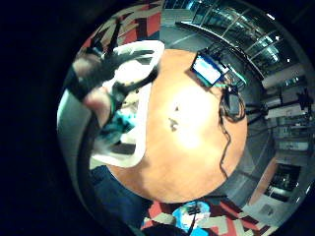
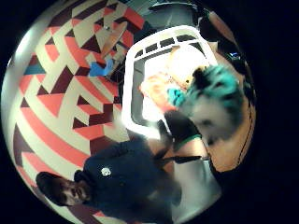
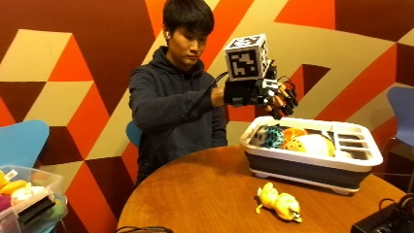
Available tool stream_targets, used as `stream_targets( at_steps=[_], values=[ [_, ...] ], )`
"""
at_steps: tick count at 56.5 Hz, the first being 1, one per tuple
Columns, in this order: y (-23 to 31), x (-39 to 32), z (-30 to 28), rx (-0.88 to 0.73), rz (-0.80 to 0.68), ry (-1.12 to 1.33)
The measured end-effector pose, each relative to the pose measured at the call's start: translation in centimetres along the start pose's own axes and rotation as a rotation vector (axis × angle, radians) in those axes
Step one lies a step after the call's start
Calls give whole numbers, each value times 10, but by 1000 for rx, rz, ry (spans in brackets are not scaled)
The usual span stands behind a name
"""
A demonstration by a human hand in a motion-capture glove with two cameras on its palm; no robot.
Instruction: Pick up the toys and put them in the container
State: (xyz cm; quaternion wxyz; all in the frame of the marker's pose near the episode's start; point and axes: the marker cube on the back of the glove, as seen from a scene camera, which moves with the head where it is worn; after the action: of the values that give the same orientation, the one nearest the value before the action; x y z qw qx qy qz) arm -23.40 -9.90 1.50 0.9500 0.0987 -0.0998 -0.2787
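Yellow plush toy (image 3: 279,203) lies on the table (image 3: 194,194) — gloved grip (image 3: 262,94) released above the container (image 3: 310,167).

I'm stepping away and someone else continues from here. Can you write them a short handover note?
Right hand: raised above the container, fingers loosely open, holding nothing.
Container: on the round table, already holding several toys, among them a teal and white plush.
Done: those toys are in.
Left: a yellow plush toy lies on the table in front of the container; pick it up and drop it in.
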Motion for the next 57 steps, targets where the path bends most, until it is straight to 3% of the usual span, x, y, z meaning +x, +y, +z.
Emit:
stream_targets(
  at_steps=[7, 13, 33, 46, 57],
  values=[
    [-1, 32, -12, 145, 110, -85],
    [-2, 73, -7, 177, 244, -80],
    [-14, 172, 98, -92, 537, 240],
    [-21, 183, 152, -202, 537, 264],
    [-17, 188, 137, -98, 499, 261]
  ],
)
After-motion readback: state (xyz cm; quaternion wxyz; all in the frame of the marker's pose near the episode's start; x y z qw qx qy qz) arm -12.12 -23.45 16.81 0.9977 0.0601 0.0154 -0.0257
